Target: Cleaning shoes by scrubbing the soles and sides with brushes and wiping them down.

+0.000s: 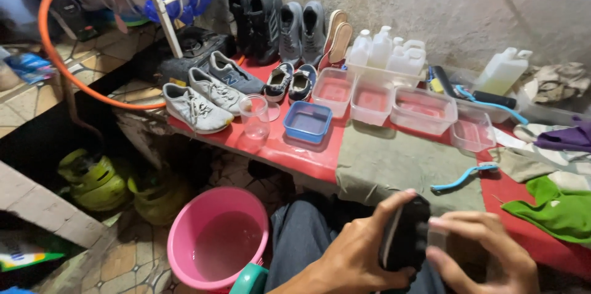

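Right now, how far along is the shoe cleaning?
Nothing looks clearly finished. In hand: a black shoe gripped by the left hand, right hand beside it. Left: grey sneakers and dark shoes wait on the red table; the pink bucket holds water.

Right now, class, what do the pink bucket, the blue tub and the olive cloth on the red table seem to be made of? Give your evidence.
Pink bucket: likely plastic, smooth, with a glossy moulded rim.
Blue tub: probably plastic, slightly translucent walls, rounded moulded corners.
Olive cloth: woven fabric, matte, with soft creases and an edge draping over the red table.
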